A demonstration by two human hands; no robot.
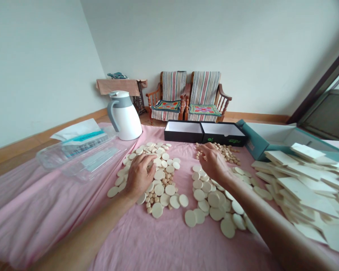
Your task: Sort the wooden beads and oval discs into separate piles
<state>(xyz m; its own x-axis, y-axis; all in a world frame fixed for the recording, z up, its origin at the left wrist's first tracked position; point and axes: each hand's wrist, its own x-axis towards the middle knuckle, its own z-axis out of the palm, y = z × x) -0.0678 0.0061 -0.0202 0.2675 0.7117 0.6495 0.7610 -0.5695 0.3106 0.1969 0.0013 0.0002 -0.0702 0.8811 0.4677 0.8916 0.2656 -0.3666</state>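
My left hand (141, 175) rests over the left pile of round wooden discs (157, 210), its fingers bent and its thumb apart from them. Small wooden cubes (151, 198) lie mixed among these discs. Farther right, my right hand (214, 161) reaches to a heap of small wooden cubes (227, 153) in front of the black box. Its fingers are curled downward, and what they hold, if anything, is hidden. Under my right forearm spreads a second pile of wooden discs (203, 206).
A two-part black box (183, 137) stands behind the cubes, beside an open teal box (260, 145). Square wooden boards (302, 188) are heaped at right. At left are a white jug (128, 120) and clear plastic packaging (81, 158) on the pink cloth (155, 241).
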